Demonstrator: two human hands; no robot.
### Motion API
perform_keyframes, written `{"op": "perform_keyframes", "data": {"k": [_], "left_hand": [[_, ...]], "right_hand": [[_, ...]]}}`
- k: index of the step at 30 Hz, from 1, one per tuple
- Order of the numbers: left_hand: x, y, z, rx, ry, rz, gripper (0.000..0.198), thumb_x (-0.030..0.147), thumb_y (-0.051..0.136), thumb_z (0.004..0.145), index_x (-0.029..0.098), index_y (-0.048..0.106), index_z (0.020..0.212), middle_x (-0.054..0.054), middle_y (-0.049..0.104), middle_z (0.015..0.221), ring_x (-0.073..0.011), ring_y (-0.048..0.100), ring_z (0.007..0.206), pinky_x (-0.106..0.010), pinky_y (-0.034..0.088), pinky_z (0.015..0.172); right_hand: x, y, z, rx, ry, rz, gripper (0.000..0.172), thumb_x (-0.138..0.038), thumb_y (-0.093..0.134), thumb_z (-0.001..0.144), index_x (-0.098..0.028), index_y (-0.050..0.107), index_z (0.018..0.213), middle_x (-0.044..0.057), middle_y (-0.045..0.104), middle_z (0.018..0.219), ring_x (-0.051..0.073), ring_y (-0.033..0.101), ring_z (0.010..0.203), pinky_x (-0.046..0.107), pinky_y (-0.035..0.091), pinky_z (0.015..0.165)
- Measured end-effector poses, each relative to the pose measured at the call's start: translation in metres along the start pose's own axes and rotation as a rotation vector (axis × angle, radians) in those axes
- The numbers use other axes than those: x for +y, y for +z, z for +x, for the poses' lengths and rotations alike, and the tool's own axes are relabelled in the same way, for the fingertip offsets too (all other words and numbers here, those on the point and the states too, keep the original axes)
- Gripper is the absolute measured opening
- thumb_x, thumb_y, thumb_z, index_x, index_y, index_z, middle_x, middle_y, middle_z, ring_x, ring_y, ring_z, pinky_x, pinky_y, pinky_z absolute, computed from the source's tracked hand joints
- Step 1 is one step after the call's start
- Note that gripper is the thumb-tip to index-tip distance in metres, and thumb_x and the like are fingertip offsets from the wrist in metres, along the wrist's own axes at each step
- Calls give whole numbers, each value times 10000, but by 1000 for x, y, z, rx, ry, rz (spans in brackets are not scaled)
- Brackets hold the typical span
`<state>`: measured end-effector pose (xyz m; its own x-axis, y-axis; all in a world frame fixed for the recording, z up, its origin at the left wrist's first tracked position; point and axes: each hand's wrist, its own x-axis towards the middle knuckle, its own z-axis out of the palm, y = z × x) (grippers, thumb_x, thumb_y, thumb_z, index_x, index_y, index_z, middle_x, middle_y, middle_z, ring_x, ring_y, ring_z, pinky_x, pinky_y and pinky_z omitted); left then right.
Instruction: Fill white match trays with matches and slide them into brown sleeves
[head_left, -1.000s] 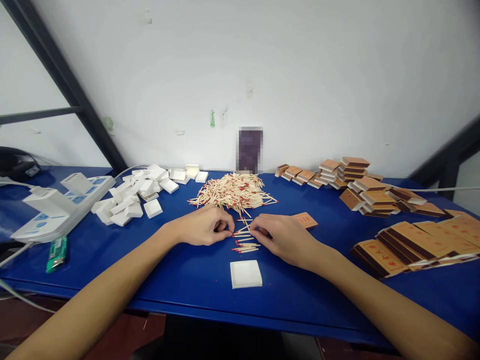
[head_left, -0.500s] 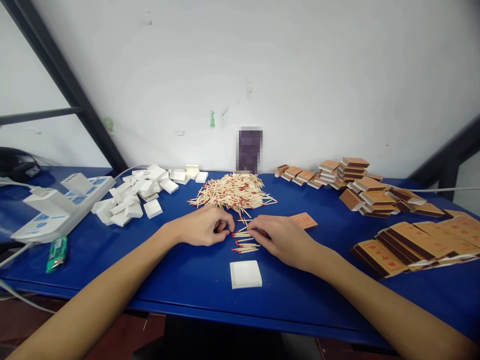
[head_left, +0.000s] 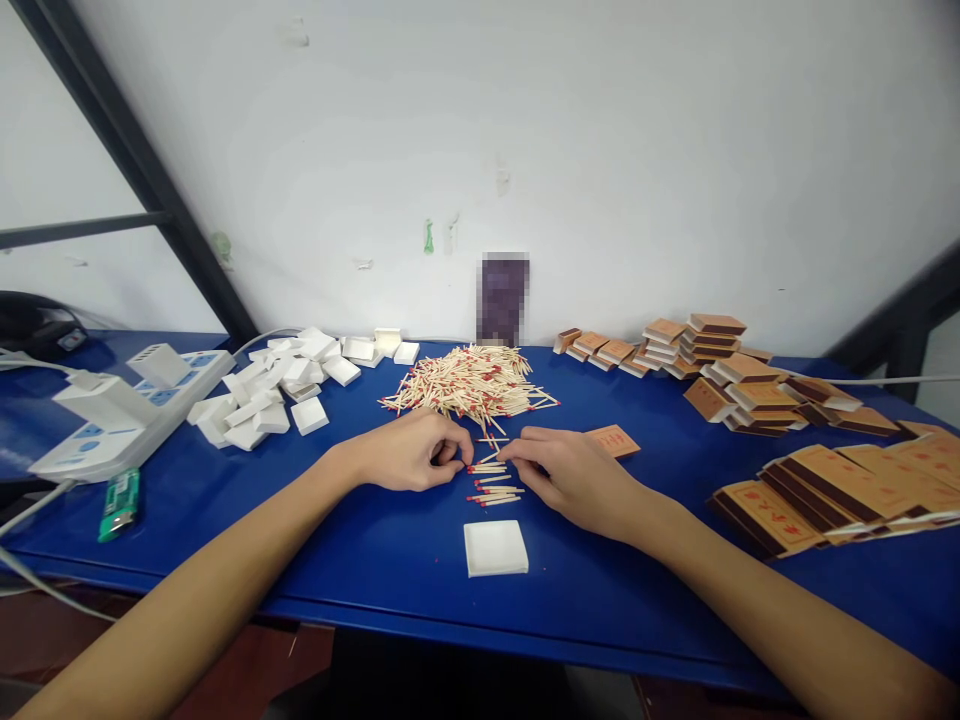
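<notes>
My left hand [head_left: 412,450] is curled, thumb and forefinger together at the red heads of a few matches [head_left: 491,468]. From the other side my right hand [head_left: 574,478] pinches at the plain ends of those matches, its fingertips just above the table. Nearer to me several more matches [head_left: 499,498] lie in a loose row, heads to the left. Below them sits a white matchbox tray [head_left: 496,548]. Behind both hands rises a big heap of matches [head_left: 472,380]. An orange matchbox sleeve [head_left: 615,441] lies flat beyond my right hand, partly hidden by it.
White matchbox trays [head_left: 259,395] are piled at the back left, by a power strip [head_left: 112,435] and a green lighter [head_left: 120,505]. Matchbox sleeves [head_left: 757,395] are stacked at the back right, more sleeves [head_left: 832,490] nearer. A dark blurred rectangle [head_left: 502,300] stands against the wall.
Both hands stay almost where they were, at the ends of the same matches. The whole view has shifted slightly, with things appearing a little further right.
</notes>
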<state>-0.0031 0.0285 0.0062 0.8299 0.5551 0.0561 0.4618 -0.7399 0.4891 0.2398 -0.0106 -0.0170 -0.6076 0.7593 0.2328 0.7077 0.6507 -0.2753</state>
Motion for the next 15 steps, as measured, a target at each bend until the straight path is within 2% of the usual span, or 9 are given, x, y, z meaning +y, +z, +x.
{"op": "perform_keyframes", "data": {"k": [11, 15], "left_hand": [[2, 0, 0, -19, 13, -16, 195, 102, 556, 785, 151, 688, 920, 37, 545, 610, -78, 482, 524, -190, 373, 548], [2, 0, 0, -12, 3, -19, 326, 98, 537, 788, 167, 660, 1082, 56, 531, 595, -82, 467, 504, -194, 373, 539]], "right_hand": [[-1, -1, 0, 37, 31, 33, 225, -158, 472, 940, -203, 682, 1006, 29, 639, 848, 156, 589, 769, 266, 398, 687], [0, 0, 1, 54, 39, 41, 215, -175, 476, 944, -199, 686, 983, 33, 638, 846, 159, 586, 770, 272, 406, 694]]}}
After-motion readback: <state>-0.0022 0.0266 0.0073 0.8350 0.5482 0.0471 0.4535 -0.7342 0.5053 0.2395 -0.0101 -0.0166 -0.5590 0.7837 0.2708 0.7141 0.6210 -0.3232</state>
